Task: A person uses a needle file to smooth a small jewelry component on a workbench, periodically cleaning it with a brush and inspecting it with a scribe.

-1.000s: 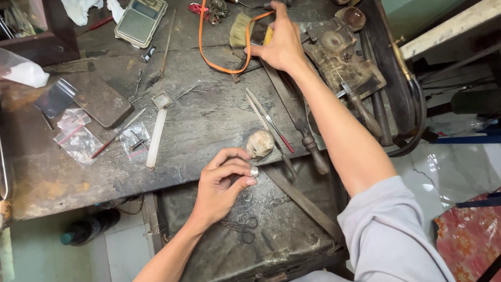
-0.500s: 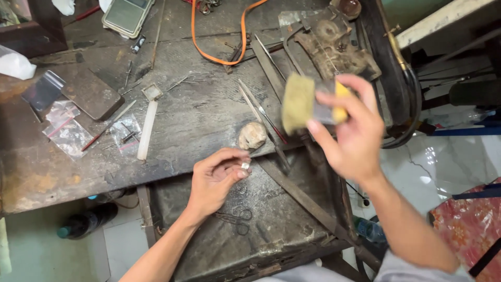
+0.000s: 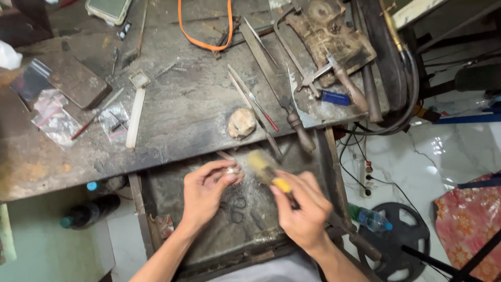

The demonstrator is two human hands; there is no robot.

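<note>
Left hand (image 3: 206, 190) is closed in a pinch on a small pale metal piece (image 3: 231, 169), held at the fingertips over the open drawer (image 3: 156, 183). Right hand (image 3: 302, 211) is closed around the yellow handle of a brush (image 3: 263, 167), whose bristle head is blurred and lies just beside the piece, to its right; contact cannot be confirmed.

Judgement: the step in hand is brushing the pinched piece clean. The next move appears to call for a firm pinch and short strokes of the bristles across the piece, kept over the drawer so that anything shed falls into it.

The piece sits between the two hands, nearer the left fingertips. Beneath the hands, a pair of scissors (image 3: 237, 203) lies on the drawer floor. Beyond the hands, on the workbench (image 3: 182, 109), a pale lump (image 3: 241, 123) rests near the bench edge, with files and tweezers (image 3: 255, 107) just to its right. Farther off lies an orange cord (image 3: 201, 39).
</note>
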